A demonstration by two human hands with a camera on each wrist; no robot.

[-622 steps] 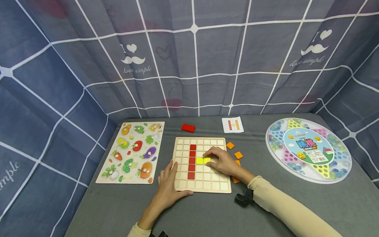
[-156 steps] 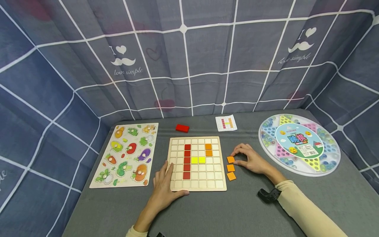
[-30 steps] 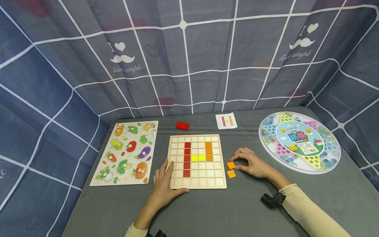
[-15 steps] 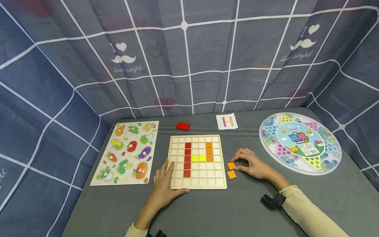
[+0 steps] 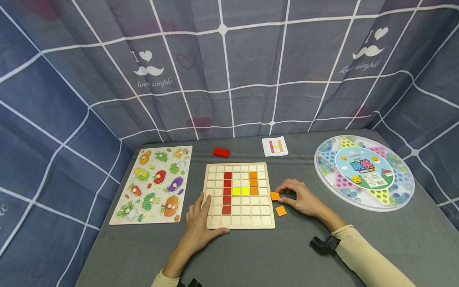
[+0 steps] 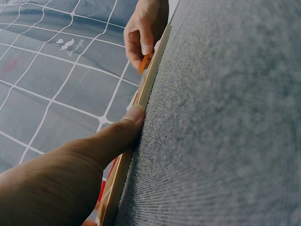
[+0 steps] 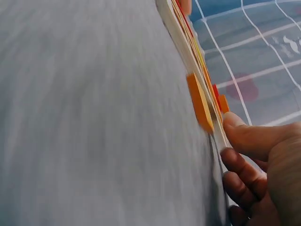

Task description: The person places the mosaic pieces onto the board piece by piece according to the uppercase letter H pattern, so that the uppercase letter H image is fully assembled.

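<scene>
A square wooden grid board (image 5: pixel 251 219) lies in the middle, with a column of red tiles (image 5: pixel 227 192), two yellow tiles (image 5: pixel 240 191) and an orange column (image 5: pixel 253 183) set in it. My left hand (image 5: pixel 199 227) rests at its near left corner, fingers straight along the left edge. In the left wrist view the thumb (image 6: pixel 124 129) presses the near edge. Just off the board's right edge, my right hand (image 5: pixel 299 197) pinches an orange tile (image 5: pixel 275 196) between thumb and fingertips, tilted up from the cloth. Another orange tile (image 5: pixel 281 211) lies flat on the cloth below it.
Behind the board lie a red block (image 5: pixel 221 152) and a small printed pattern card (image 5: pixel 275 146). On the left is a vegetable puzzle board (image 5: pixel 150 185); a round marble game board (image 5: pixel 363 171) lies on the right. A grey-blue curtain (image 5: pixel 251 71) encloses the table.
Over the longer span, orange tiles have gone from beside the board into its right column. Just now, the right hand has lifted one orange tile and moved left toward the board. The left hand stays put.
</scene>
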